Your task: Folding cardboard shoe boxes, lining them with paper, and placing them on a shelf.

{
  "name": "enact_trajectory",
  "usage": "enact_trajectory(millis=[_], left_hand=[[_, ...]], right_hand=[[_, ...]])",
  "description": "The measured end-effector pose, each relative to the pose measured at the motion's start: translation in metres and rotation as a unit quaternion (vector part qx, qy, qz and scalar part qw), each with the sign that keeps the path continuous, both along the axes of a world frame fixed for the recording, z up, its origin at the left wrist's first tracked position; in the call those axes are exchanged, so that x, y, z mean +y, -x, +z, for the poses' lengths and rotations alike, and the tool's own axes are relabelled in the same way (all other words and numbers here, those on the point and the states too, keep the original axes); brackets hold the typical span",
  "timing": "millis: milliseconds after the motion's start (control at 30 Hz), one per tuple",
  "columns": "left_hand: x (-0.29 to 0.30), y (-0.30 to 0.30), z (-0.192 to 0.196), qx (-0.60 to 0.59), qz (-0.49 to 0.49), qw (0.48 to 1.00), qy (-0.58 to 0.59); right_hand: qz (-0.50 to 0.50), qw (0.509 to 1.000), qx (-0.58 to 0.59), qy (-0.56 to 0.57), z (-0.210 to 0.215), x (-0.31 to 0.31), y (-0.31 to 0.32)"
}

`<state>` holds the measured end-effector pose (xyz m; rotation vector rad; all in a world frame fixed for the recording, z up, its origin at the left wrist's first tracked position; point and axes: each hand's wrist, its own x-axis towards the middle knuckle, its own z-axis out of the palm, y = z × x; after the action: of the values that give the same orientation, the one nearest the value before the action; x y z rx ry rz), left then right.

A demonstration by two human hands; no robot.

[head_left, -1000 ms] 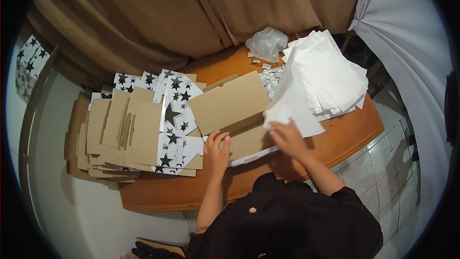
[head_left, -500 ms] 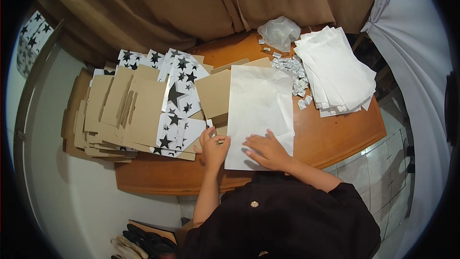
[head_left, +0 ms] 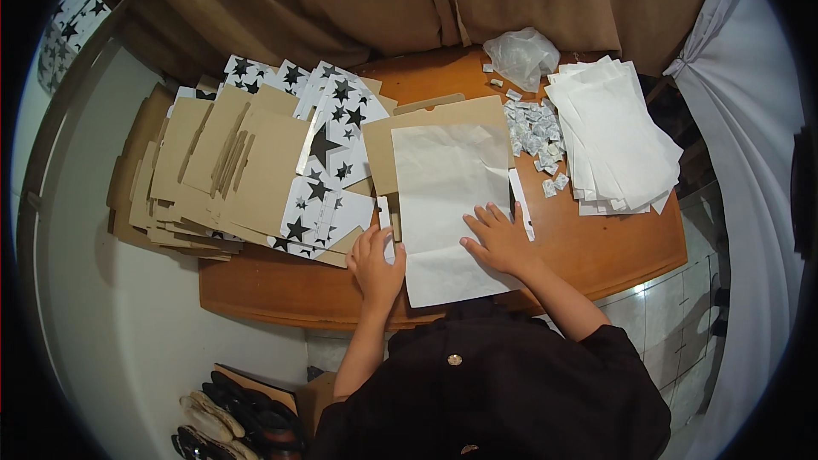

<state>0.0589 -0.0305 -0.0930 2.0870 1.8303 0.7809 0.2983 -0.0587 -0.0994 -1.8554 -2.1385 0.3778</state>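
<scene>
Far on the left, a big pile of flat brown cardboard pieces (head_left: 204, 175) lies on the wooden worktop (head_left: 613, 243) and sticks out over its left edge. Some white sheets with black stars (head_left: 328, 145) lie on top of this pile and beside it, toward the middle.

Down below the worktop, on the floor, sits a small heap of shoes (head_left: 234, 422).

Next comes the left hand (head_left: 377, 262). It lies flat near the front edge of the worktop, fingers (head_left: 371, 238) loose and a little spread, holding nothing. The fingertips touch the left edge of a big white paper sheet (head_left: 447, 204) and a thin white strip (head_left: 383, 213) just beside it.

The white paper sheet lies in the middle of the worktop, right in front of the person. Its top part covers a flat brown cardboard panel (head_left: 434, 115), and its bottom corner hangs a bit over the front edge.

The right hand (head_left: 503, 238) rests palm down on the right side of this sheet. Its fingers (head_left: 486, 217) are stretched out and flat, pressing on the paper, not gripping it. Another thin white strip (head_left: 520, 204) lies just past the sheet's right edge.

Further right there is a heap of small crumpled white bits (head_left: 537, 136). Behind them, near the brown curtain (head_left: 383, 0), sits a scrunched clear plastic bag (head_left: 521, 55).

Last, on the right end of the worktop, is a thick stack of white paper (head_left: 613, 145), fanned out a little.
</scene>
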Motion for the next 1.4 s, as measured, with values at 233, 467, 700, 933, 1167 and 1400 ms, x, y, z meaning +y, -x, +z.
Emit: enact_trajectory(millis=[233,467,700,933,1167,1400], left_hand=[[0.048,-0.03,0.01,0.042,-0.372,0.918,0.129],[0.075,-0.033,-0.032,0.121,-0.369,0.871,0.3],[0.094,-0.035,-0.055,0.064,-0.394,0.845,0.355],[0.099,-0.053,-0.001,-0.006,-0.422,0.813,0.402],[0.108,-0.095,-0.051,0.168,-0.443,0.851,0.228],[0.104,-0.083,-0.043,0.11,-0.504,0.784,0.345]], right_hand=[[0.03,0.995,-0.024,0.097,0.005,0.022,-0.003],[-0.176,0.955,0.188,-0.15,0.01,0.033,-0.06],[-0.326,0.942,-0.072,0.034,-0.044,0.032,-0.114],[-0.319,0.942,-0.097,-0.02,-0.076,0.02,-0.112],[-0.33,0.942,-0.054,-0.041,-0.081,0.017,-0.1],[-0.408,0.913,0.022,-0.007,-0.079,0.011,-0.102]])
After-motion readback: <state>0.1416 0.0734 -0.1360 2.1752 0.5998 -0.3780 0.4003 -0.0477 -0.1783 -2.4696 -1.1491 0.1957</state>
